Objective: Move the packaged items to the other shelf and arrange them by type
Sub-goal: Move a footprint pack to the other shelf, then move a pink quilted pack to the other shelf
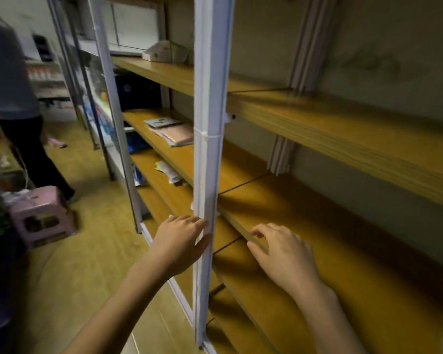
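My left hand (180, 242) is beside the white upright post (210, 123) of the wooden shelving, fingers relaxed against it, holding nothing. My right hand (284, 254) hovers at the front edge of a bare wooden shelf board (343, 241), fingers loosely bent, empty. Flat packaged items (173, 130), one grey and one pink, lie on a shelf in the bay to the left of the post. A pale packet (168, 171) lies on the shelf below them. A white carton (159, 52) sits on the upper shelf.
A dark blue box (137, 92) stands at the back of the left bay. A pink stool (42, 215) sits on the wooden floor at left. Another person (13, 98) stands further back in the aisle beside more shelving racks (72, 60).
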A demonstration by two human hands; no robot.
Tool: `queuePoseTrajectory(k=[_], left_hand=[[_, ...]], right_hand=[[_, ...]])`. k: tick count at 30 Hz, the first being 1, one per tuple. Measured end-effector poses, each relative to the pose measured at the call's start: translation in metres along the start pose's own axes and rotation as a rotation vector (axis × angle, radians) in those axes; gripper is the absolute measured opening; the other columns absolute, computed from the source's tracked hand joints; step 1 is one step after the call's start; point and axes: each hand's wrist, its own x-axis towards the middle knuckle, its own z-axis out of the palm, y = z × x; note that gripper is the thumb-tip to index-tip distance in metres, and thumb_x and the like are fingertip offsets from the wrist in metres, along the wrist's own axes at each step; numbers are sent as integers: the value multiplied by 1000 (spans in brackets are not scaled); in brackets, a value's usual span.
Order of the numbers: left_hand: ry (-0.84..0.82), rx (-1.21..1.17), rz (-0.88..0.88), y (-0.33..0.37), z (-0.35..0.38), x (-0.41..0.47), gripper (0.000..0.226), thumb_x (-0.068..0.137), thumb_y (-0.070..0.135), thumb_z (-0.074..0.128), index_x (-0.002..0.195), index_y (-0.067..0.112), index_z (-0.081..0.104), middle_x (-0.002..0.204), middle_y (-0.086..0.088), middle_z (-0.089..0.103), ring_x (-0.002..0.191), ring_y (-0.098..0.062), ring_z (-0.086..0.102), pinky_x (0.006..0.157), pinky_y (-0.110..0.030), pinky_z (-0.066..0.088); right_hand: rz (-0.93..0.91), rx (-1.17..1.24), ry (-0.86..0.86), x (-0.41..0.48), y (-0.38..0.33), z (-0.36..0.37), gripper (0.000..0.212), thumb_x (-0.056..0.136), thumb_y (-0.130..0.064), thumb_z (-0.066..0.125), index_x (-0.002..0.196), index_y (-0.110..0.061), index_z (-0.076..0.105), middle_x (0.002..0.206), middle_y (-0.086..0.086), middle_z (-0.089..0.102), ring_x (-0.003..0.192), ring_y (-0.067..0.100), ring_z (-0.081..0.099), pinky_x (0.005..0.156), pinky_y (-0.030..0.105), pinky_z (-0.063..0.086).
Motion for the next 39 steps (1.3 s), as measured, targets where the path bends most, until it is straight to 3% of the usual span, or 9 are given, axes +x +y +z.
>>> queuePoseTrajectory(k=[6, 12, 18, 21, 25, 32, 39], left_hand=[[-23, 50, -27, -108, -12, 9, 38, 95, 42, 37, 125, 24, 52, 120, 5, 62, 110, -16, 56, 91, -30, 42], [-2, 49, -60, -221, -21, 22, 35, 95, 41, 39, 124, 27, 52, 117, 7, 63, 107, -14, 57, 91, -30, 42], [-44, 56, -40, -286, -19, 41, 34, 95, 42, 37, 119, 26, 55, 114, 7, 63, 104, -12, 57, 93, -29, 43], [-32, 34, -44, -311, -15, 57, 35, 95, 41, 38, 123, 25, 52, 120, 6, 61, 111, -13, 55, 96, -29, 40], [-30, 27, -38, -337, -8, 87, 40, 96, 42, 36, 131, 25, 45, 130, 5, 54, 121, -13, 48, 101, -30, 36], [-11, 35, -36, -396, 0, 162, 39, 95, 42, 36, 128, 26, 48, 127, 5, 57, 118, -14, 50, 100, -31, 37], [-46, 58, 9, -448, 13, 251, 38, 95, 43, 35, 124, 24, 50, 119, 5, 60, 112, -14, 53, 97, -31, 41]], right_hand=[[-42, 18, 18, 66, -86, 43, 30, 95, -41, 44, 124, -32, 49, 122, -13, 56, 114, 8, 51, 92, 27, 46], [-46, 60, -4, 138, -161, 85, 31, 93, -45, 46, 120, -32, 53, 120, -12, 58, 111, 10, 54, 89, 29, 48], [-8, 66, -24, 200, -206, 104, 33, 93, -45, 47, 122, -31, 52, 121, -11, 58, 109, 10, 54, 86, 30, 50], [3, 66, -29, 229, -220, 110, 35, 93, -44, 48, 125, -31, 50, 123, -11, 57, 112, 9, 53, 86, 26, 48], [36, 72, -27, 269, -229, 115, 35, 93, -43, 48, 126, -30, 50, 127, -9, 56, 116, 11, 51, 94, 29, 47], [130, 112, 5, 371, -227, 129, 34, 92, -43, 50, 123, -29, 53, 123, -9, 58, 110, 12, 54, 82, 25, 44], [268, 188, 32, 472, -214, 136, 31, 91, -43, 52, 119, -30, 55, 119, -4, 62, 109, 19, 56, 89, 38, 50]])
